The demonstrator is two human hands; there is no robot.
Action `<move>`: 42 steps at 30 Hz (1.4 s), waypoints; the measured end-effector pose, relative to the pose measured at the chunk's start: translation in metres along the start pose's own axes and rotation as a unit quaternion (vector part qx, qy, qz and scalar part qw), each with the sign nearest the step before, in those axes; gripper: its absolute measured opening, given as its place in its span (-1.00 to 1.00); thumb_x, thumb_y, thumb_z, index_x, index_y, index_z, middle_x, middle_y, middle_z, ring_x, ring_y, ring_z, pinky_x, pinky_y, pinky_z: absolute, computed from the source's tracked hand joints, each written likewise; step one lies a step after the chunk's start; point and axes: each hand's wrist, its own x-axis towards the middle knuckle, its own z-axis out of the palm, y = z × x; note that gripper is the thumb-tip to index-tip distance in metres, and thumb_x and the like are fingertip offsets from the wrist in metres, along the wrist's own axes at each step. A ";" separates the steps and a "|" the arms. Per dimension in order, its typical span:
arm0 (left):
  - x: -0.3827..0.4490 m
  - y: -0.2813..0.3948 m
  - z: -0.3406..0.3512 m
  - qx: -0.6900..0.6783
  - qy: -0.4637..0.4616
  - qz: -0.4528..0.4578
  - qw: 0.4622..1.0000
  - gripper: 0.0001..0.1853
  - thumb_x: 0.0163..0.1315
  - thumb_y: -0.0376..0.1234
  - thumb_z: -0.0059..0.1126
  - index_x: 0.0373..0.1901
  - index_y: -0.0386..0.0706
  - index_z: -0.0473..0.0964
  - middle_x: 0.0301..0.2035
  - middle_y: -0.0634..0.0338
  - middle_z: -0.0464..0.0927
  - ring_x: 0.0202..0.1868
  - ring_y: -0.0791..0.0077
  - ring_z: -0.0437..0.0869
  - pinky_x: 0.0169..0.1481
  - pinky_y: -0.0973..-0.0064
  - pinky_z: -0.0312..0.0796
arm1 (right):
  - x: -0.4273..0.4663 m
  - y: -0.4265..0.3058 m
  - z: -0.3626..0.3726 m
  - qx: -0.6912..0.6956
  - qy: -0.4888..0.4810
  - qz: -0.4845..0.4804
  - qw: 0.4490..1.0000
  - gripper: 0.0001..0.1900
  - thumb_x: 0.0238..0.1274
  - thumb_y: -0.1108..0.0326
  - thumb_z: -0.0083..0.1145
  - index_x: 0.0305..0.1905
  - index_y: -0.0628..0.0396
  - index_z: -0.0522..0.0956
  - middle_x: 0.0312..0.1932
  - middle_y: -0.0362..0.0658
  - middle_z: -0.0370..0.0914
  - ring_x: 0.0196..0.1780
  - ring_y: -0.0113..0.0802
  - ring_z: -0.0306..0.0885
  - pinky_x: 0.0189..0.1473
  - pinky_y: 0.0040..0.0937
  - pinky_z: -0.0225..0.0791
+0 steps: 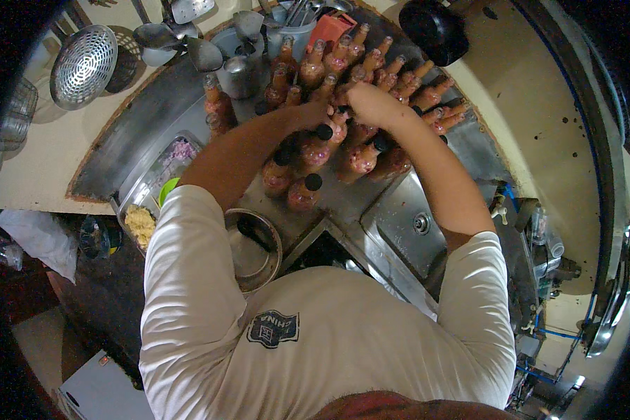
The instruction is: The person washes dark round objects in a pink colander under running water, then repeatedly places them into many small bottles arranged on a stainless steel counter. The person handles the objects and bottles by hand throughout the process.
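Note:
Both hands meet among a group of glass bottles filled with an orange-red, chunky mixture. My right hand curls its fingers at the top of a glass bottle. My left hand reaches the same spot from the other side; its fingers are mostly hidden. What small part lies between the fingertips is too blurred to tell. Nearer to me, several filled bottles wear black caps, among them one capped bottle at the front. Behind the hands stand uncapped bottles with their mouths showing.
A sink basin lies at the right front, a round metal pot at the left front. Left of my arm, a tray holds chopped purple pieces and a yellow mash. Utensils, a red container and a black pot stand behind.

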 end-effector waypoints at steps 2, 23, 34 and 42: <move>0.002 0.001 0.000 -0.002 0.002 -0.002 1.000 -0.42 0.07 0.07 0.41 -0.24 -0.33 0.66 -0.38 -0.07 0.71 -0.29 0.08 0.74 -0.09 0.21 0.56 | -0.002 0.009 0.009 0.011 0.040 -0.056 0.998 -0.75 0.04 0.54 0.12 -0.18 0.18 0.73 -0.22 0.19 0.69 -0.12 0.15 0.71 0.00 -0.01 0.59; 0.001 -0.013 0.012 -0.034 0.026 -0.051 0.998 -0.31 0.00 0.12 0.49 -0.21 -0.39 0.64 -0.32 -0.16 0.70 -0.25 0.03 0.73 -0.06 0.23 0.52 | -0.004 0.003 -0.006 0.075 -0.005 -0.063 0.995 -0.56 -0.17 0.67 0.23 -0.05 0.18 0.71 0.03 0.06 0.65 0.14 0.05 0.60 0.23 -0.20 0.47; 0.012 0.007 -0.001 0.065 -0.054 -0.050 0.995 -0.40 0.12 0.00 0.40 -0.03 -0.35 0.59 -0.14 -0.20 0.67 -0.07 0.07 0.71 0.02 0.27 0.51 | -0.012 -0.001 -0.016 -0.006 -0.048 0.123 0.991 -0.52 0.23 -0.04 0.32 -0.24 0.31 0.69 -0.23 0.26 0.68 -0.09 0.21 0.69 0.02 0.07 0.55; 0.011 -0.005 0.013 0.135 -0.014 -0.007 0.991 -0.47 0.10 -0.04 0.40 -0.11 -0.32 0.61 -0.18 -0.17 0.67 -0.09 0.02 0.71 0.01 0.23 0.52 | -0.018 0.000 0.005 0.013 0.015 0.056 0.998 -0.72 0.21 0.25 0.21 -0.18 0.29 0.68 -0.30 0.27 0.66 -0.17 0.24 0.67 -0.07 0.09 0.53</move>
